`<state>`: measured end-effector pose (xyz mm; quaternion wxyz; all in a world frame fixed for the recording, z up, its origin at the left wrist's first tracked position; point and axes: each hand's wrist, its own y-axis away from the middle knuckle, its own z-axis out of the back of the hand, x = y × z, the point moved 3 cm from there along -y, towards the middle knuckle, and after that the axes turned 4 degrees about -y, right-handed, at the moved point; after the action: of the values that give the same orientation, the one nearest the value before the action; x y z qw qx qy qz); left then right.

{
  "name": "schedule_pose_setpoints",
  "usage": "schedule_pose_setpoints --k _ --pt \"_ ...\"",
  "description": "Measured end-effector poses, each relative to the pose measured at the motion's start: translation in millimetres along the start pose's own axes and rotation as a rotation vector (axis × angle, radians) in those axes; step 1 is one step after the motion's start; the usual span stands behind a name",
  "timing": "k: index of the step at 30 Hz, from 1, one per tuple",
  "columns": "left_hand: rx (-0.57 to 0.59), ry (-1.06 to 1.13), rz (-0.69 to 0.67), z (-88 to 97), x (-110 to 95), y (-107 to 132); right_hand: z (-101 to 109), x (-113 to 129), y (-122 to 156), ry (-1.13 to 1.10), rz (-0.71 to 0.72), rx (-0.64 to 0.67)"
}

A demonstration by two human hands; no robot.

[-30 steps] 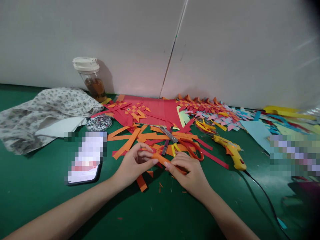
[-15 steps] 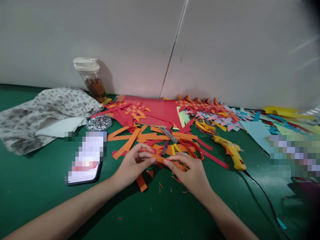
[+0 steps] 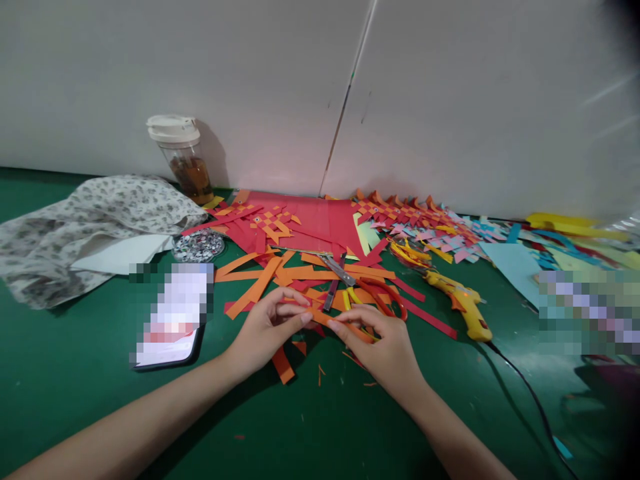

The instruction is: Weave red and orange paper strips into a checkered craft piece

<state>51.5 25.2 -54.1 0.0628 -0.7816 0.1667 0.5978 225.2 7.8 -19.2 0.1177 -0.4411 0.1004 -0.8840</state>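
Between my two hands a small orange paper strip is held, pinched at each end. My left hand grips its left end between thumb and fingers. On the other end, the thumb and fingertips of my right hand are closed. Just beyond them lie scissors with red and yellow handles, partly covered by my right hand. Loose orange strips and red strips are scattered around and under both hands.
Left of my hands are a phone, a patterned cloth and a lidded cup. A corded yellow glue gun lies to the right. Woven paper fish and red sheets sit by the wall.
Almost nothing differs. The orange strip and the fingers on it have shifted very slightly; everything else on the table stays where it was.
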Motion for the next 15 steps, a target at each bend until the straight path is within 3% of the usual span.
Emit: schedule_pose_setpoints --k 8,15 --pt "-0.029 -0.024 0.003 0.6 0.2 0.0 1.9 -0.8 -0.2 -0.115 -0.172 0.036" --pt "-0.043 -0.011 0.004 0.9 -1.6 0.3 0.9 -0.7 -0.8 -0.151 -0.206 0.055"
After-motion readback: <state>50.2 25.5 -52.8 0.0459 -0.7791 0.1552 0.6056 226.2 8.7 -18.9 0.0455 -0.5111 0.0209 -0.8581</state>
